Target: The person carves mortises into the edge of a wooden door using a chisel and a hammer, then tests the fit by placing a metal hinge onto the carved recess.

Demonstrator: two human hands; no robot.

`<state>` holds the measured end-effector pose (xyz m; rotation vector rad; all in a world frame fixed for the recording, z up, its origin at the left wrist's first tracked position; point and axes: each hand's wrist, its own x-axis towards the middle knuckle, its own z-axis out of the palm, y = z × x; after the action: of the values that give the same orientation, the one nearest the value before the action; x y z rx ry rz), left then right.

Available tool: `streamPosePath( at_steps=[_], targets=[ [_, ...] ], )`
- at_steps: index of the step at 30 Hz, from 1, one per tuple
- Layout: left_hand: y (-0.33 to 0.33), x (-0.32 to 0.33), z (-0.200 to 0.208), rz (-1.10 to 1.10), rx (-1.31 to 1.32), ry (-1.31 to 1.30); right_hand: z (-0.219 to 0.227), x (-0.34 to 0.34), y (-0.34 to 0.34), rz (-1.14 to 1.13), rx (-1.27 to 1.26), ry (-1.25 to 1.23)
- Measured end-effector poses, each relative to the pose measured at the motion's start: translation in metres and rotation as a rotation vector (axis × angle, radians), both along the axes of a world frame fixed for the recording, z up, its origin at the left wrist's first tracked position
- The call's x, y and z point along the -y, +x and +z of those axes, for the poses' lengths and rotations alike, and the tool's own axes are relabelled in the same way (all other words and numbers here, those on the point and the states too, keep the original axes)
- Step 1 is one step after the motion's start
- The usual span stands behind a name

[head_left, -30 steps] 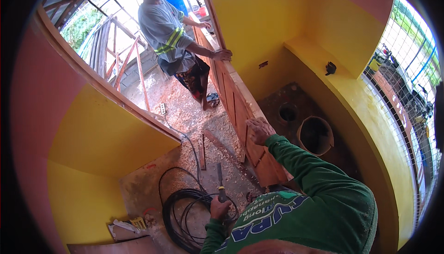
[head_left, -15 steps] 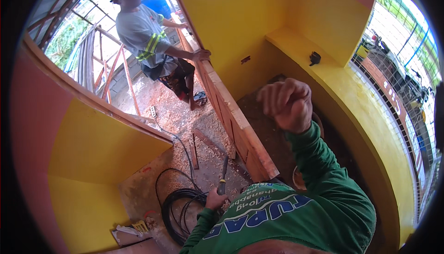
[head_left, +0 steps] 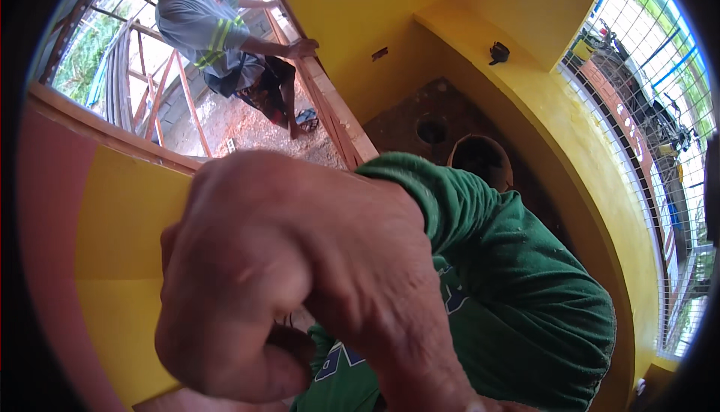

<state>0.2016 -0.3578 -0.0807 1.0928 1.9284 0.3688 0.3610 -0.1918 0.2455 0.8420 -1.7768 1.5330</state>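
Observation:
My right hand [head_left: 300, 262] fills the lower middle, very close, coming out of a green sleeve [head_left: 510, 247]. Its fingers are bent inward, and no object shows in them. The palm side is hidden. Behind the hand, a long wooden door [head_left: 330, 101] stands on its edge, its near end covered by my hand and sleeve. My left hand and the black-handled tool seen in it earlier are out of sight. At the far left, another person [head_left: 217, 29] in a grey shirt rests a hand on the door's top edge.
Yellow walls [head_left: 367, 7] surround the room. A small black object [head_left: 499, 53] sits on the yellow ledge [head_left: 517, 82]. Below stands a round brown container [head_left: 480, 158] beside a dark hole [head_left: 430, 131] in the floor. Wire mesh [head_left: 652, 112] covers the right opening. Wood shavings lie beyond the doorway.
My right hand has swung from beyond the door end down and left, close to the view. It now covers my left hand, the tool and the coiled black cable. The view has shifted slightly.

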Motion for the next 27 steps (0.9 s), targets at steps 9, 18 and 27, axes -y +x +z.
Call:
streamPosePath(
  at_steps=[9,18,27],
  targets=[
    [0.016,0.019,0.032,0.147,0.083,0.030,-0.004,0.025,-0.052,0.089,-0.774,-0.419],
    [0.022,0.035,0.024,0.348,0.087,0.028,-0.181,-0.043,-0.028,-0.995,0.202,0.441],
    [0.015,0.044,-0.003,0.336,0.038,0.049,-0.326,-0.081,-0.003,-1.275,1.437,0.412]
  ],
)
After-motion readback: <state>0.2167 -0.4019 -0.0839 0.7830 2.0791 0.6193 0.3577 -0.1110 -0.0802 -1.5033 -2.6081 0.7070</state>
